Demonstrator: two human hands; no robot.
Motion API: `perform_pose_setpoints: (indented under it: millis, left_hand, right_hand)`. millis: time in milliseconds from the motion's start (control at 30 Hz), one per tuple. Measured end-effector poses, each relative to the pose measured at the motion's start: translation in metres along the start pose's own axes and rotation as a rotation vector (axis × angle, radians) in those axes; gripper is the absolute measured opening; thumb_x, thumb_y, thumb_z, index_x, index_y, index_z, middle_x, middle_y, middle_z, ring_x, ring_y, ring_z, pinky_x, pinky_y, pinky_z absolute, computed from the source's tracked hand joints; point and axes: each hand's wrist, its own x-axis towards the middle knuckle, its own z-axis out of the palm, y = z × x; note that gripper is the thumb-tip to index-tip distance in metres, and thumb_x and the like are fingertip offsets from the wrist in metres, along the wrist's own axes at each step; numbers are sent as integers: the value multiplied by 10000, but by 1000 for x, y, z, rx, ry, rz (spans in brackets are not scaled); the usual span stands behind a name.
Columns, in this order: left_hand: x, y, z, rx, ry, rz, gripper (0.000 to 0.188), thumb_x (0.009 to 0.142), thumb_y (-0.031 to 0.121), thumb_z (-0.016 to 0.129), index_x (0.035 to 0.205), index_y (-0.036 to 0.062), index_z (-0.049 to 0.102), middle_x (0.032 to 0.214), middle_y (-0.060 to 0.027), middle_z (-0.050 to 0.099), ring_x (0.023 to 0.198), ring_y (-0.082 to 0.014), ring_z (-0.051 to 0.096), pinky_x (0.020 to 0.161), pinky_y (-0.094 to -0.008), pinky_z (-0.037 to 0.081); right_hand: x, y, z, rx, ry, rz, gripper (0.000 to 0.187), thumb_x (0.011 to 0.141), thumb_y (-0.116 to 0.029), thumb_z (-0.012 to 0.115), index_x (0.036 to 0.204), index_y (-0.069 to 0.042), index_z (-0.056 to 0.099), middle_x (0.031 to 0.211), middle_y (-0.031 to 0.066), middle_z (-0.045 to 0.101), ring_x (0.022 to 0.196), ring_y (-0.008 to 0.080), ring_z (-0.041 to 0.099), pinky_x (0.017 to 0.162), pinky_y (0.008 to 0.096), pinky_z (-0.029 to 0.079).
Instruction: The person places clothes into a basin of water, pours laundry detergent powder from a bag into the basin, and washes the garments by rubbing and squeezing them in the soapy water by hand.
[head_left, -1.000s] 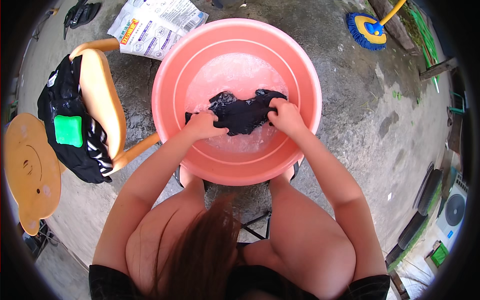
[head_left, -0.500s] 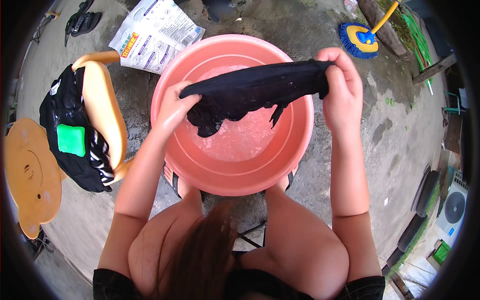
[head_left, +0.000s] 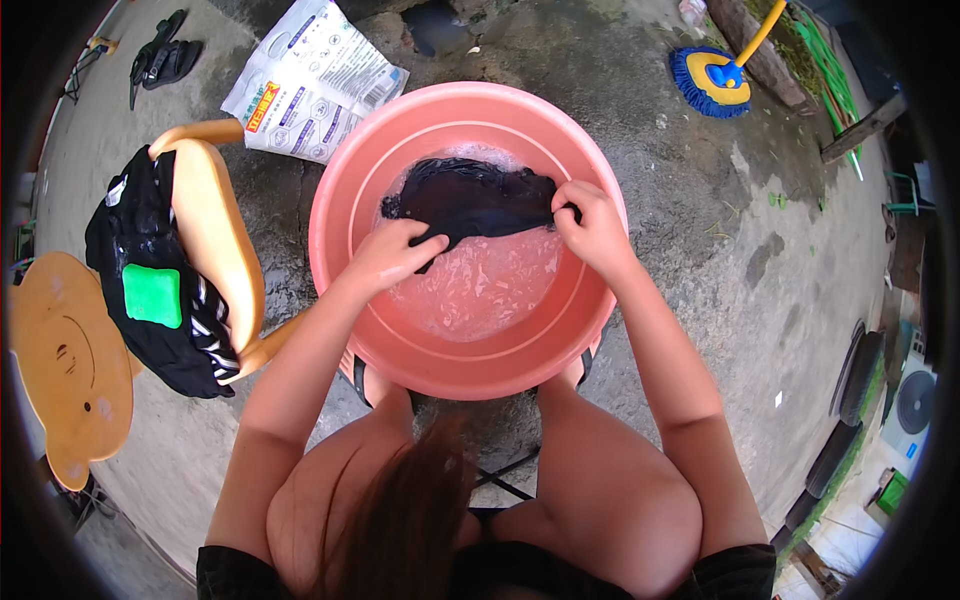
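A wet black garment (head_left: 475, 200) lies partly in the sudsy water (head_left: 475, 290) of a round pink basin (head_left: 465, 375) that stands between my feet. My left hand (head_left: 392, 255) is closed on the garment's near left edge, thumb on top. At its right end my right hand (head_left: 592, 225) pinches the cloth in curled fingers. The garment sags between my two hands, and its far side touches the foamy water. Its exact kind cannot be made out.
Left of the basin stands a small yellow chair (head_left: 215, 210) with black clothes (head_left: 135, 230) and a green soap bar (head_left: 152, 296) on it. A white detergent bag (head_left: 315, 85) lies behind the basin. A blue-and-yellow brush mop (head_left: 712, 80) rests far right on wet concrete.
Both hands have come down with the black garment, from stretched above the basin into its water. My right hand has also moved left, so the hands are nearer each other.
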Motion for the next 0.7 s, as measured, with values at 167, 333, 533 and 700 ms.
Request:
perform_pose_setpoints:
  millis: [167, 333, 533, 700]
  left_hand:
    - [-1, -33, 61, 472, -377, -116, 568, 902, 562, 471, 907, 66, 748, 861, -186, 698, 866, -361, 672, 818, -445, 509]
    - [14, -33, 80, 620, 210, 288, 448, 812, 436, 633, 1102, 96, 667, 1138, -121, 612, 1123, -290, 542, 1002, -431, 394]
    - [3, -65, 97, 928, -82, 247, 958, 808, 606, 611, 1544, 174, 176, 1602, -135, 114, 1486, -296, 34, 1157, -578, 29]
    - [-3, -70, 107, 990, -212, 198, 1014, 752, 652, 629, 1529, 146, 220, 1582, -122, 184, 1476, -315, 70, 1145, -615, -8]
  right_hand:
    - [-40, 13, 49, -361, -641, 131, 214, 723, -243, 648, 873, -91, 668, 939, 127, 617, 1017, 300, 586, 911, 454, 414]
    - [-65, 26, 80, -466, -494, -30, 608, 774, -403, 671, 1328, -185, 543, 1388, 183, 439, 1319, 363, 383, 1053, 534, 324]
    - [-77, 32, 99, -602, -810, 119, 786, 832, -512, 598, 1515, -284, 281, 1593, 202, 92, 1483, 349, 64, 1136, 618, 120]
    - [-82, 32, 104, -780, -866, 124, 755, 852, -579, 537, 1514, -329, 272, 1597, 191, 96, 1485, 354, 14, 1116, 661, 16]
